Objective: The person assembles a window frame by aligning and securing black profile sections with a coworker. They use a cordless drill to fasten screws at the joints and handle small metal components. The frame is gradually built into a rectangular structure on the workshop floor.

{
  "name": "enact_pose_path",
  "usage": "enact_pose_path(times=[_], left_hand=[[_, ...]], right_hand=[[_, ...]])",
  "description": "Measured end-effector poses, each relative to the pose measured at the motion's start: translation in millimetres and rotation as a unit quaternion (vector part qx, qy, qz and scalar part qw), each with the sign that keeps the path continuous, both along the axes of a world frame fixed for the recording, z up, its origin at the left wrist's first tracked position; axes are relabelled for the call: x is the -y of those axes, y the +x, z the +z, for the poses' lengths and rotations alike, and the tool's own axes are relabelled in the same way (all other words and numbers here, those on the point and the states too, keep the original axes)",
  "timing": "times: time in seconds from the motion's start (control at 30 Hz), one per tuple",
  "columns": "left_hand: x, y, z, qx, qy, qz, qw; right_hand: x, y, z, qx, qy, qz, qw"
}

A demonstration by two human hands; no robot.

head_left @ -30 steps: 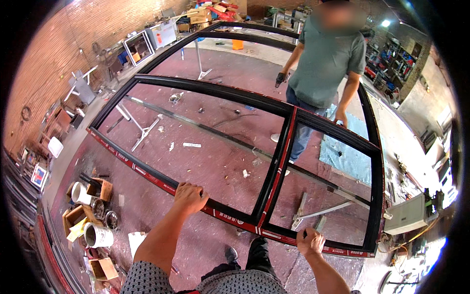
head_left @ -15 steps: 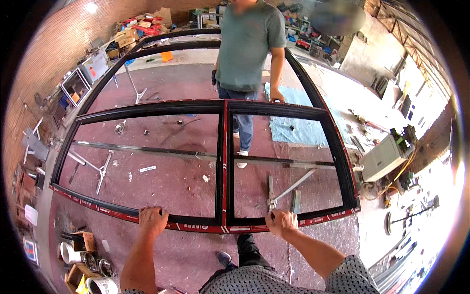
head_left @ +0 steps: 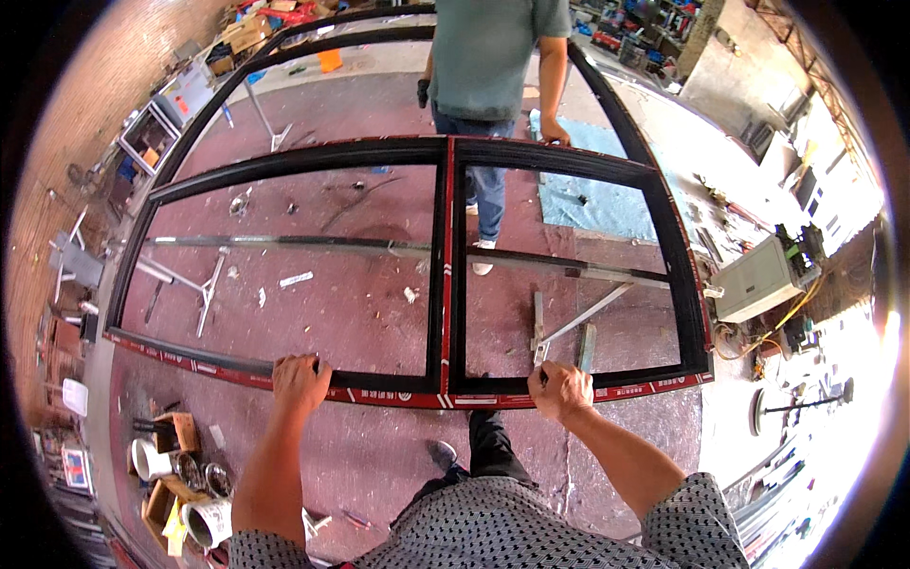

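Observation:
A large black window frame (head_left: 443,275) with red protective tape along its edges spans the view, split by an upright bar into a wider left opening and a narrower right one. My left hand (head_left: 300,381) is wrapped round its near rail, left of the bar. Right of the bar, my right hand (head_left: 561,389) grips the same rail. Across the frame stands a co-worker in a grey-green shirt (head_left: 493,66), whose hand (head_left: 555,131) rests at the far rail. The fingertips of both my hands are partly hidden behind the rail.
Metal stands with a long bar (head_left: 284,242) show through the openings. Beyond lies another black frame (head_left: 351,38). A blue cloth (head_left: 602,204) covers part of the floor. Buckets (head_left: 207,522) and boxes sit at lower left, a grey-white cabinet (head_left: 758,280) at right.
The window frame, both my hands and the co-worker appear higher in the picture and slightly to the right, as the whole view has shifted. Both my hands keep their hold on the near rail.

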State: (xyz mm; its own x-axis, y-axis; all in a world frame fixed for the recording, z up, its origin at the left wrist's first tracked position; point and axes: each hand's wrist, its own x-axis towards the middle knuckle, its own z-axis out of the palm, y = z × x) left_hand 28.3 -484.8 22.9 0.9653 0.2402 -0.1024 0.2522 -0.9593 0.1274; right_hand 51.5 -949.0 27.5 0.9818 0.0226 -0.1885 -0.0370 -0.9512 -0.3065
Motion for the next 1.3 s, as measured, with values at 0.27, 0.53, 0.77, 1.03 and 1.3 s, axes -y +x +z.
enact_pose_path(times=[0.27, 0.53, 0.77, 1.03, 1.3], left_hand=[[1.2, 0.5, 5.1, -0.03, -0.029, 0.015, 0.999], [-9.6, -0.4, -8.4, -0.031, -0.02, 0.001, 0.999], [-5.9, 2.1, -4.0, -0.028, -0.018, -0.003, 0.999], [-0.4, 2.2, 6.2, -0.039, -0.024, 0.003, 0.999], [-2.8, -0.1, 5.2, -0.023, -0.021, 0.006, 0.999]], right_hand=[[-1.7, 2.6, -0.2, 0.016, -0.016, 0.01, 1.0], [-4.0, 2.6, 1.3, -0.001, -0.025, 0.007, 1.0], [2.5, 0.1, -9.0, 0.069, 0.0, 0.02, 0.997], [0.2, 0.8, -8.6, 0.066, 0.006, 0.015, 0.998], [1.3, -0.2, -16.5, 0.077, -0.023, 0.016, 0.997]])
